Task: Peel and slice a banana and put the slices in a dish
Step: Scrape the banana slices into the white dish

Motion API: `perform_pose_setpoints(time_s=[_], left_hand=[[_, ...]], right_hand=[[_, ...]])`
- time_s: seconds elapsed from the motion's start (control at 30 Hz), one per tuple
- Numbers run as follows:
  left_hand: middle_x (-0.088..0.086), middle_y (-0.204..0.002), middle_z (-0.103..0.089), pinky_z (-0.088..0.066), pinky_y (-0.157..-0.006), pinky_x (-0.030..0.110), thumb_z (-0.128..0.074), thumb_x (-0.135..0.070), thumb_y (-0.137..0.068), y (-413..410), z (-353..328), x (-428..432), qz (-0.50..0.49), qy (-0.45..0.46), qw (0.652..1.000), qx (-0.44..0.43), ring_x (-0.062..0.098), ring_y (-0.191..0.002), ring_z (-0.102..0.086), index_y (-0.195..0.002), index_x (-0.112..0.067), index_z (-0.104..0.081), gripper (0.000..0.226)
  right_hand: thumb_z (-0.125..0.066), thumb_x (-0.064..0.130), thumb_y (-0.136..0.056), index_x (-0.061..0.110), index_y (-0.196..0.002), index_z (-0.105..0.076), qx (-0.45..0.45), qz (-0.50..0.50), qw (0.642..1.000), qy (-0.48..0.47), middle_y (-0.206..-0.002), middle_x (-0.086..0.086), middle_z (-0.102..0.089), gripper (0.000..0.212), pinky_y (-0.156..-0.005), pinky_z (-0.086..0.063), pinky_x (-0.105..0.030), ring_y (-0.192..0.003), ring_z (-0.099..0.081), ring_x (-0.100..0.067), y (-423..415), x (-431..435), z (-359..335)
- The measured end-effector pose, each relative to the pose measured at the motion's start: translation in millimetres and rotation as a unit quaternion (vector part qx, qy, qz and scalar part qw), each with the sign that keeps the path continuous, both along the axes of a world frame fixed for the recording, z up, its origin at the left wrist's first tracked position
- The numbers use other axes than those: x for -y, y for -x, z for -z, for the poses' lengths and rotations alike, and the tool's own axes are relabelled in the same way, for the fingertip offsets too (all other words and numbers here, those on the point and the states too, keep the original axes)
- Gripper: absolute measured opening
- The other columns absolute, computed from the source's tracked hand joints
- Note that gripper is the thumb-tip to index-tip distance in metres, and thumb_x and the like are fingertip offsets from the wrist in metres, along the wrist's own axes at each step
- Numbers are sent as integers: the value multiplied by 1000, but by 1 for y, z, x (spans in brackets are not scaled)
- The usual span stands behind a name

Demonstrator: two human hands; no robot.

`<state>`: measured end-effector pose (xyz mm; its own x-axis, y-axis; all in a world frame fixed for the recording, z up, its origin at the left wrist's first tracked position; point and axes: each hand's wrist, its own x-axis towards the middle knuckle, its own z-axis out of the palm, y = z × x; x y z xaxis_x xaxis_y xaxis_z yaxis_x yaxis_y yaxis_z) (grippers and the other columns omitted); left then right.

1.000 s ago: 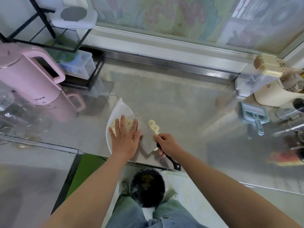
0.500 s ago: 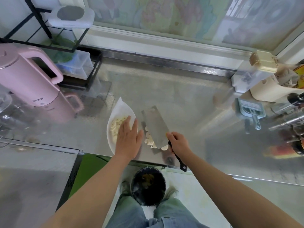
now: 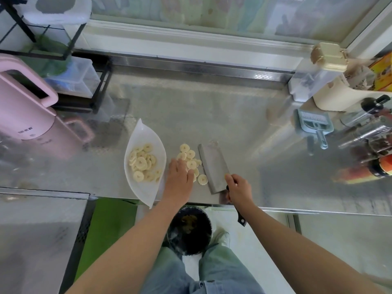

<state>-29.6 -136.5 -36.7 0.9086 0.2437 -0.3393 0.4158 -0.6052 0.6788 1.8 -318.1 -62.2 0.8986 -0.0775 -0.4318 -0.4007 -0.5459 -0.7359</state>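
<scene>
A white leaf-shaped dish (image 3: 146,193) sits on the steel counter near its front edge and holds several banana slices (image 3: 143,163). More banana slices (image 3: 191,155) lie loose on the counter to the right of the dish. My left hand (image 3: 180,179) lies flat over the near end of that loose pile, fingers straight and touching the slices. My right hand (image 3: 239,188) grips the black handle of a cleaver (image 3: 214,168), whose blade rests flat on the counter just right of the loose slices.
A pink kettle (image 3: 23,102) stands at the left, and a black wire rack (image 3: 63,60) with clear boxes behind it. Bottles, a cream container and a blue-green brush (image 3: 316,126) crowd the right side. A black bin (image 3: 189,228) sits on the floor below the counter edge.
My left hand moved right, off the dish and onto the loose slices. The cleaver went from tilted up over the slices to lying flat on the counter right of them.
</scene>
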Motion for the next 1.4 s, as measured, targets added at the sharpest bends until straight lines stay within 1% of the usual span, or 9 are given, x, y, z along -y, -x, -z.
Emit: perform_pose_setpoints(time_s=[0.1, 0.2, 0.37, 0.5, 0.7, 0.87, 1.03, 1.23, 1.4], left_hand=[[19, -156, -2, -16, -116, 42, -30, -27, -101, 3, 12, -1, 5, -23, 999, -35, 32, -144, -4, -148, -3, -6, 58], [19, -156, 2, -19, -116, 37, -25, -27, -102, 5, 20, -1, 17, -40, 998, -42, 29, -145, 3, -148, -2, -7, 56], [15, -157, 0, -12, -117, 33, -27, -28, -102, 5, 18, 4, -16, 3, 999, -32, 23, -145, 2, -149, -4, -2, 59], [12, -158, -2, -10, -115, 29, -27, -29, -102, 5, 21, 3, -21, 6, 999, -34, 21, -146, 1, -150, -6, -4, 58], [11, -158, -6, -20, -112, 30, -26, -25, -102, 5, 14, 7, -15, 2, 1000, -9, 22, -145, -10, -149, -5, -7, 54], [10, -158, -7, -16, -113, 27, -26, -24, -102, 6, 15, 7, -16, -6, 1000, -7, 20, -145, -8, -149, -6, -8, 54], [9, -158, -8, -13, -113, 25, -26, -24, -102, 6, 17, 6, -13, -1, 1000, -3, 19, -145, -8, -149, -6, -10, 53], [15, -149, -31, -36, -106, 42, -27, -25, -99, 5, 22, 4, -17, -5, 1000, 10, 31, -133, -34, -142, -6, -28, 47], [12, -149, -33, -36, -104, 41, -28, -25, -99, 3, 21, 4, -18, -7, 1000, 12, 29, -131, -37, -143, -8, -27, 47]], right_hand=[[-50, 26, -98, 14, -60, -41, 2, -11, 1000, -2, -56, -4, -42, 41, -55, -36, -29, -54, -42, -21, 1, -3, 2], [-50, 27, -98, 13, -62, -41, -8, -12, 1000, -15, -57, -6, -42, 40, -51, -39, -27, -46, -46, -19, 5, -4, 4], [-48, 26, -99, 9, -66, -42, 1, -15, 1000, -23, -54, -5, -42, 38, -49, -43, -28, -35, -47, -9, 8, -8, 2], [-47, 24, -100, 12, -64, -39, 13, -7, 1000, -16, -51, -1, -41, 40, -41, -39, -19, -33, -44, -4, 10, -6, 2], [-48, 28, -100, 13, -63, -39, 19, -8, 1000, -14, -52, -1, -41, 41, -49, -41, -27, -41, -48, -14, 10, -6, 6], [-48, 31, -98, 12, -63, -42, 24, -9, 1000, -1, -54, -6, -45, 40, -55, -47, -39, -52, -48, -22, 6, -6, 11], [-48, 30, -98, 12, -61, -39, 31, -9, 999, 20, -55, -5, -42, 42, -55, -39, -33, -54, -45, -21, 9, -9, 16], [-47, 29, -98, 12, -62, -38, 27, -17, 999, 22, -55, -6, -41, 41, -53, -39, -31, -53, -45, -22, 11, -14, 18], [-48, 29, -98, 13, -61, -37, 22, -31, 999, 8, -55, -5, -40, 42, -54, -38, -31, -53, -45, -22, 9, -17, 18]])
